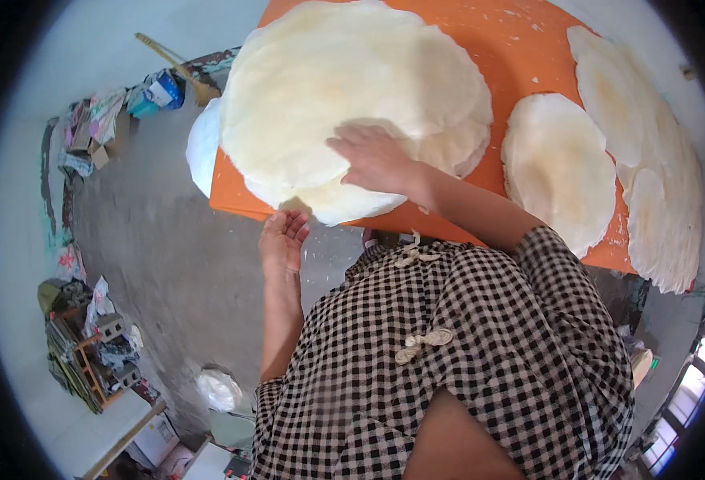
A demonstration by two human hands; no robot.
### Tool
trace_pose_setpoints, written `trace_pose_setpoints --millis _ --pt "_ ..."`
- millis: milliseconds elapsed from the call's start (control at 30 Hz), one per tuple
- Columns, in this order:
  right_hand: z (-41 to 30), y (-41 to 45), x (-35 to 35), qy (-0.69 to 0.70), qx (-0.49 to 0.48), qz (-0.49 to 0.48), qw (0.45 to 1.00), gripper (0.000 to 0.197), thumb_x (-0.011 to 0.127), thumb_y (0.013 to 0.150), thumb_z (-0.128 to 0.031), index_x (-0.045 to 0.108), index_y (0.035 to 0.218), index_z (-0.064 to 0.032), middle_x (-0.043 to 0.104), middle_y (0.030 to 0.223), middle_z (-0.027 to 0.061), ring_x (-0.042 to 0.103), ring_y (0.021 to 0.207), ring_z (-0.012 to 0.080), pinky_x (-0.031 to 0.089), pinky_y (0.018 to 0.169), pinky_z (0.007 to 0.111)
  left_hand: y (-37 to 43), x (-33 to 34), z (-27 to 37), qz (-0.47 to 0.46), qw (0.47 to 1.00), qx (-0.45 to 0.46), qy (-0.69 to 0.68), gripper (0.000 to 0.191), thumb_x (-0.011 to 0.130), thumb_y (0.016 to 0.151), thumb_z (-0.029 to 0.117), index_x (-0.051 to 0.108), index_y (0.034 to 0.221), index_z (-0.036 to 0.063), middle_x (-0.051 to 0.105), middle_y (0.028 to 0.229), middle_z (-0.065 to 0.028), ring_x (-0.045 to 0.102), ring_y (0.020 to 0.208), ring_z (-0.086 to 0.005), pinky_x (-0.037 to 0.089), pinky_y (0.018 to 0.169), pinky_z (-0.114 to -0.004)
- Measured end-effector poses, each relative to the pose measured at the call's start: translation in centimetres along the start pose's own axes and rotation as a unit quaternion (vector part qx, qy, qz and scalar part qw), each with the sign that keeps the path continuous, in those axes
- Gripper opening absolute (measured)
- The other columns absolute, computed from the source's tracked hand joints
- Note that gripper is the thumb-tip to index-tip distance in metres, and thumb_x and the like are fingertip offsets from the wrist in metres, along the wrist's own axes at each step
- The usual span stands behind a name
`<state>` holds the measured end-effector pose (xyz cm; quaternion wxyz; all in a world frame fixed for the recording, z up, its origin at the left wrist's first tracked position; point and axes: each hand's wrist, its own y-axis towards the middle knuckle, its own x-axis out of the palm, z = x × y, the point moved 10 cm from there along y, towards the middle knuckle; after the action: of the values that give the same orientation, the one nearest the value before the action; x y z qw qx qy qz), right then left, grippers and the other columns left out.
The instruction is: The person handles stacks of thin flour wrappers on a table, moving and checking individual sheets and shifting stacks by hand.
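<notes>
A stack of large, thin, round flatbreads (328, 78) lies on an orange-covered table (526, 36). My right hand (379, 157) is spread over the lower part of the top sheet, palm down with fingers extended. One pale layer (340, 201) sticks out below it, towards the table's near edge. My left hand (285, 234) is at that near edge, just below the stack, palm turned up and fingers loosely curled. Nothing shows in its grasp.
To the right lies a smaller flatbread (556, 168), and beyond it a long overlapping pile of flatbreads (658, 162). A white rounded object (202, 147) protrudes past the table's left edge. A broom (199, 90) leans by the wall. Bags and concrete blocks (111, 327) line the floor at left.
</notes>
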<state>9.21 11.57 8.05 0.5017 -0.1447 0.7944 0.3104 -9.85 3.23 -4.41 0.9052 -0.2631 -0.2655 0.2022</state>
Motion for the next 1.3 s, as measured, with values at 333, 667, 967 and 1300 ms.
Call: trace_pose_setpoints --millis 333,667,967,1300 --pt "3.0 -2.1 0.9 -0.093 -0.084 0.013 0.992 0.019 0.052 0.073 -0.016 0.059 0.089 -0.0092 0.055 0.1 0.0114 0.052 0.094 0.0247 0.044 0.078 0.035 1.1 5.6 -3.0 -0.095 0.995 -0.042 -0.001 0.022 0.04 0.091 0.013 0.048 0.104 -0.0026 0.057 0.083 -0.0131 0.058 0.07 -0.0222 0.047 0.056 -0.03" --pt "4.0 8.3 -22.2 0.283 -0.001 0.056 0.958 0.014 0.05 0.081 -0.012 0.063 0.086 -0.0071 0.063 0.084 0.0126 0.06 0.074 0.0231 0.046 0.064 0.037 -1.8 12.8 -3.9 -0.222 0.972 -0.064 0.032 0.015 0.052 0.087 0.013 0.052 0.097 0.0021 0.063 0.085 -0.0127 0.063 0.073 -0.0193 0.051 0.061 -0.03" --pt "10.9 1.6 -12.7 0.115 0.129 0.063 0.983 0.016 0.048 0.086 -0.017 0.056 0.09 -0.0041 0.06 0.079 0.0143 0.056 0.074 0.031 0.044 0.067 0.038 1.0 18.7 -4.8 -0.219 0.972 -0.062 0.049 0.014 0.05 0.086 0.011 0.049 0.098 0.0028 0.058 0.087 -0.0095 0.059 0.078 -0.019 0.05 0.067 -0.031" --pt "12.1 17.5 -30.5 -0.086 0.063 0.201 0.974 0.018 0.048 0.083 -0.017 0.06 0.089 -0.005 0.061 0.08 0.0196 0.059 0.073 0.0322 0.046 0.065 0.041 3.6 19.7 -2.1 -0.117 0.98 -0.052 0.155 0.016 0.057 0.084 0.014 0.053 0.088 -0.0014 0.055 0.069 -0.01 0.056 0.055 -0.018 0.047 0.046 -0.026"
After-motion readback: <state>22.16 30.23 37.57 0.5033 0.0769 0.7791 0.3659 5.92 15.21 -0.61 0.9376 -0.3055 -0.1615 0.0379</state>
